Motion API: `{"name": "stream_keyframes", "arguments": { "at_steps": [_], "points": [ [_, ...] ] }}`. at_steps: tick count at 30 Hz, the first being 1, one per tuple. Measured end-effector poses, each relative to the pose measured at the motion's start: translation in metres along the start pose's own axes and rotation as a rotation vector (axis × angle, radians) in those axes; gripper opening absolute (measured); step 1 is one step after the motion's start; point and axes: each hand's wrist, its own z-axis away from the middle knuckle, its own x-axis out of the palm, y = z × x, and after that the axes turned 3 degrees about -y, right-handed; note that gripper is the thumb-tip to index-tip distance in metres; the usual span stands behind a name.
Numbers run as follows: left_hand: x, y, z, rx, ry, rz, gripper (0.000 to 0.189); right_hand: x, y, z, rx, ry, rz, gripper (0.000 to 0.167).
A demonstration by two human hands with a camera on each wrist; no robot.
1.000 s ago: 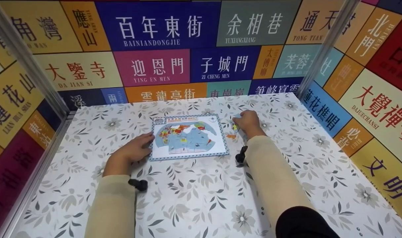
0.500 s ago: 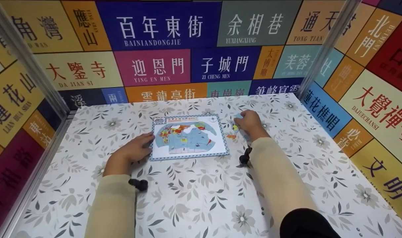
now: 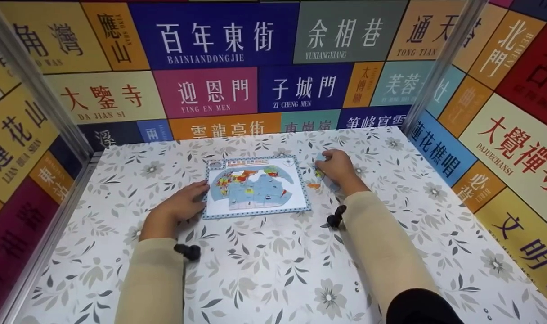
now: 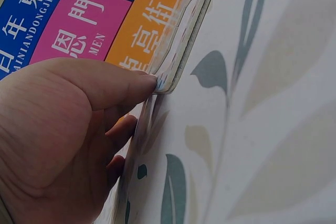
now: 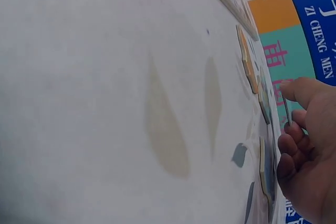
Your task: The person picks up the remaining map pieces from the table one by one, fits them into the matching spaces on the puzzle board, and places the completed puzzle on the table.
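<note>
Right grip [image 3: 338, 167] now pinched tight on thin blue piece [image 5: 286, 109]. Map board [image 3: 216, 209] just left of that grip, long axis sideways, white gap on nearer side. Left grip [image 3: 183, 202], fingers loose, touches board's opposite edge. Orange piece [image 3: 313, 185] between.

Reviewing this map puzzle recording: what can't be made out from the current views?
- Held piece, printed face: right wrist view, turned nearly edge-on.
- Yellow-green piece, full outline: head view, partly covered by the right hand.
- Puzzle board, far part: left wrist view, cut off by the top edge.
- Heading text: head view, too small to read reliably.
</note>
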Motion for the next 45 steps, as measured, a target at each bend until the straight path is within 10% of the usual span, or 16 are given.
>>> {"name": "stream_keyframes", "arguments": {
  "at_steps": [45],
  "points": [
    [-0.002,0.003,0.005,0.043,-0.018,-0.005,0.066,0.047,-0.089,0.055,-0.244,-0.095,0.049,0.046]
  ]
}}
